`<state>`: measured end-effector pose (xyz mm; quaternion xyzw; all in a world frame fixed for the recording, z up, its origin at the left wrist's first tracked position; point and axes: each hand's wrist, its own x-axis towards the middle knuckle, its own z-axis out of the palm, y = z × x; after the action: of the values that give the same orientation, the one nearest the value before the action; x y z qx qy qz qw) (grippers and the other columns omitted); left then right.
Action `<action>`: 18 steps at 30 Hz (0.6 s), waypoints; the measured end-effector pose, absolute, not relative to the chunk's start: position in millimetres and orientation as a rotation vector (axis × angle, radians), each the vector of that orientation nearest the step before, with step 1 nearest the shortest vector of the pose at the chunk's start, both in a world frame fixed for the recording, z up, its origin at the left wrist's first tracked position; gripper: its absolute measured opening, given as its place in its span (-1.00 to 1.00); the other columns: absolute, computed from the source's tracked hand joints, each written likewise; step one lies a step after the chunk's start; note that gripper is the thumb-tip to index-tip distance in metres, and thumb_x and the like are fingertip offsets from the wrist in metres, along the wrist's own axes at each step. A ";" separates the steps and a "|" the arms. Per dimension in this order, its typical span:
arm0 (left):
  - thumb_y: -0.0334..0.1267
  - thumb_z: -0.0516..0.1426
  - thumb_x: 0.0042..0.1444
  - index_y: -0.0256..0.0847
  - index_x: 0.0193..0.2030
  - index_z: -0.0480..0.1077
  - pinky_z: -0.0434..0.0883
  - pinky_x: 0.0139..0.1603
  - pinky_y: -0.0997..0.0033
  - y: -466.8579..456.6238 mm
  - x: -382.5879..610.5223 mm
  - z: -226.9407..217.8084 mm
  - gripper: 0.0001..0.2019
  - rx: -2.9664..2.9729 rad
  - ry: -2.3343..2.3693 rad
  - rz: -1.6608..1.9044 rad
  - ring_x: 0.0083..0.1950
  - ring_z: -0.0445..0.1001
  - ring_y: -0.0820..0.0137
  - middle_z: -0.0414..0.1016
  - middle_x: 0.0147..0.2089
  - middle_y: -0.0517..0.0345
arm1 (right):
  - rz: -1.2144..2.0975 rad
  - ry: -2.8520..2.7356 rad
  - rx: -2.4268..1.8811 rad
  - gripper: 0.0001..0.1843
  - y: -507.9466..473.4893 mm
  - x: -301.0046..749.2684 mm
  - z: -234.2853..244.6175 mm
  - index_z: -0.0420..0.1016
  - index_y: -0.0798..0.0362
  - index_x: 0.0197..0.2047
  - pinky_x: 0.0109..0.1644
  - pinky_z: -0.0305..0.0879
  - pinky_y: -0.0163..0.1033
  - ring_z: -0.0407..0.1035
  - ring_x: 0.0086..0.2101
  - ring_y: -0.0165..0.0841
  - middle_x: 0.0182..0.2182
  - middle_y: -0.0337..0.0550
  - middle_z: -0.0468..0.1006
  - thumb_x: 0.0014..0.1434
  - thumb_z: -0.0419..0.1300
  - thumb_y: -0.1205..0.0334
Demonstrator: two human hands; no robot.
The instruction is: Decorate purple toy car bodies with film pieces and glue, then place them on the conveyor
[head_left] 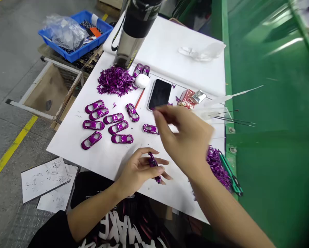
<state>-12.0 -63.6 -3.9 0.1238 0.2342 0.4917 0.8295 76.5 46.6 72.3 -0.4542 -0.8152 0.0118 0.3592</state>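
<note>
My left hand (137,170) holds a shiny purple toy car shell (153,166) on its edge between thumb and fingers, above the front of the white-covered table (105,156). Higher up and to the right, my right hand (185,136) is pinched, with a speck of purple at its fingertips that looks like a small purple part (152,109). Just left of the right hand lies a single purple car shell (150,129), partly hidden by it. Several more purple car shells (114,118) lie on the left half of the table. Behind them is a heap of small purple parts (115,81).
A phone (160,93), a white earbud case (142,81) and a tall bottle (135,34) stand or lie towards the back. A red box (187,99) and thin tools (234,120) are at the right. Another purple heap (217,168) lies beside a green cutter (230,175).
</note>
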 end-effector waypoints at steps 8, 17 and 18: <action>-0.27 0.38 0.18 -0.20 0.09 0.36 0.56 -0.30 0.44 -64.4 -9.0 -1.5 -0.59 0.314 0.520 1.067 -0.30 0.66 0.37 0.64 0.00 -0.09 | 0.116 -2.266 -1.306 -0.83 -59.4 153.5 58.6 0.58 -0.01 0.06 -0.23 0.56 -0.29 0.59 -0.34 -0.27 -0.18 -0.15 0.65 0.57 0.17 0.39; -0.37 0.32 0.21 -0.19 0.10 0.45 0.62 -0.06 0.31 -73.8 -6.1 3.7 -0.67 0.807 0.693 0.978 -0.18 0.66 0.37 0.58 -0.04 0.06 | 0.552 -2.056 -1.437 -0.68 -78.6 172.9 51.0 0.56 -0.09 0.19 -0.21 0.62 -0.20 0.62 -0.28 -0.19 -0.14 -0.19 0.66 0.48 0.17 0.40; -0.36 0.32 0.22 -0.19 0.11 0.45 0.62 0.00 0.27 -75.2 -5.7 4.0 -0.67 0.855 0.708 0.979 -0.15 0.65 0.36 0.59 -0.03 0.06 | 0.568 -2.029 -1.439 -0.67 -81.3 173.8 52.5 0.57 -0.12 0.18 -0.20 0.62 -0.18 0.61 -0.27 -0.18 -0.13 -0.20 0.66 0.47 0.18 0.40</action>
<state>-5.7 -75.2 4.0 0.3896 0.3227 0.4459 0.7384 173.8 -81.3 52.5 -0.5397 -0.7609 0.2129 0.2905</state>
